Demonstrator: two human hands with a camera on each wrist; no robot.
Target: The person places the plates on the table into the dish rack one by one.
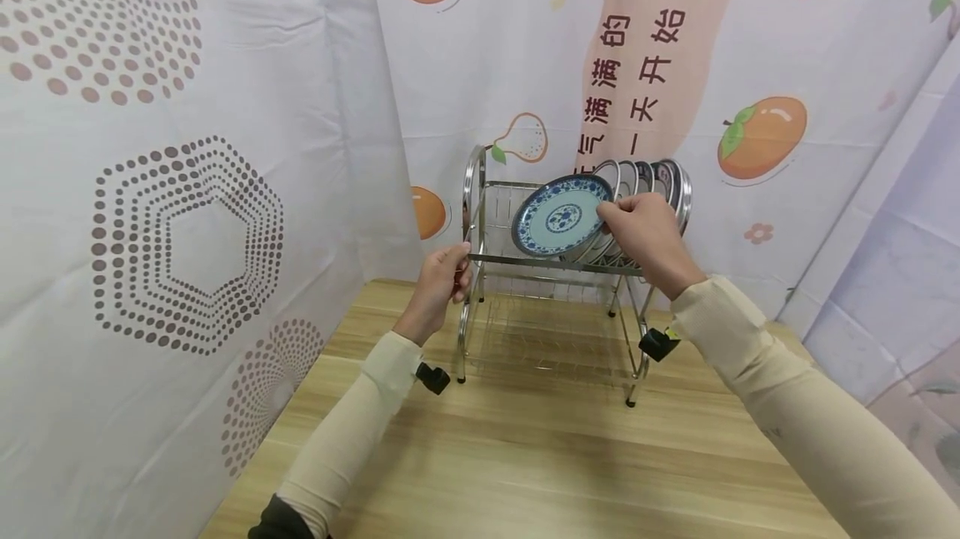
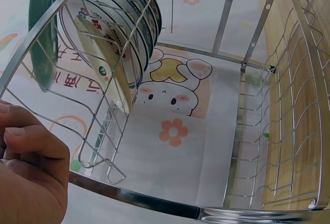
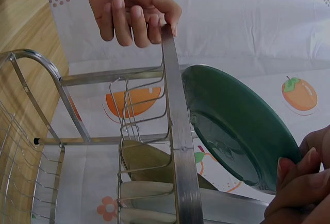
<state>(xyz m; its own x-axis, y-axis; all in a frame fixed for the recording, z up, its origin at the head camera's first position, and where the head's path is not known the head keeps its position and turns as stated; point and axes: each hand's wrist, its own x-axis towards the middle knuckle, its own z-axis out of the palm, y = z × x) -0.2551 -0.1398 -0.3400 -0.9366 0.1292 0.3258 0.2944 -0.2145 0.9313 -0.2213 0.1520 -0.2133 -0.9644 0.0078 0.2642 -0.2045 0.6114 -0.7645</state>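
Note:
My right hand (image 1: pixel 647 235) pinches the right edge of a round plate (image 1: pixel 561 216) with a blue floral border. The plate is tilted above the top tier of a metal dish rack (image 1: pixel 555 262), left of the standing plates. Its green underside faces the right wrist view, where the fingers (image 3: pixel 304 188) hold its rim. With thumb and fingers, my left hand (image 1: pixel 441 279) grips the rack's front left corner. Several plates (image 2: pixel 111 33) stand on edge in the wire slots at the right end, the nearest one (image 2: pixel 105 66) leaning.
The rack's lower wire tier (image 1: pixel 551 347) stands on a wood-grain table (image 1: pixel 495 456). Printed white curtains hang at the left (image 1: pixel 315 106) and behind the rack (image 1: pixel 480 64). A curved metal side frame (image 1: pixel 474 181) rises at the rack's left end.

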